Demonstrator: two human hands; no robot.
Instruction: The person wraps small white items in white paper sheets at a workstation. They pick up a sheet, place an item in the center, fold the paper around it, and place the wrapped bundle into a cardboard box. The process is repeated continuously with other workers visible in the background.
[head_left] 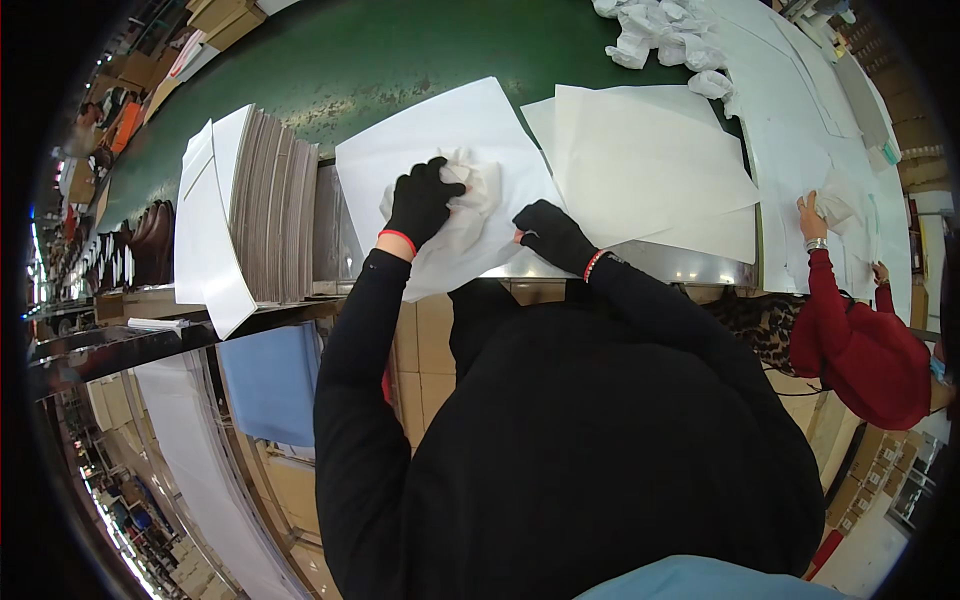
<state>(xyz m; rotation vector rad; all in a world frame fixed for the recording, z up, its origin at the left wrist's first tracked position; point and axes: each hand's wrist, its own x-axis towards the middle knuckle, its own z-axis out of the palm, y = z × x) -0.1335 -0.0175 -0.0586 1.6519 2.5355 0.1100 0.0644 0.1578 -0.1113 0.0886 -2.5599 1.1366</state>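
My left hand, in a black glove with bare fingertips, is closed on a crumpled wad of thin white tissue paper. A loose flap of that tissue hangs over the table's front edge. Under it lies a larger smooth white sheet, turned at an angle. My right hand, gloved the same way, is curled at the tissue's right edge and seems to pinch it; the fingertips are partly hidden. Right of my hands rests a pile of off-white paper sheets.
A stack of boards or folded cartons stands at the left, with white sheets leaning against it. Crumpled paper lies at the far right of the green table. A person in a red sleeve works at a white-covered surface on the right.
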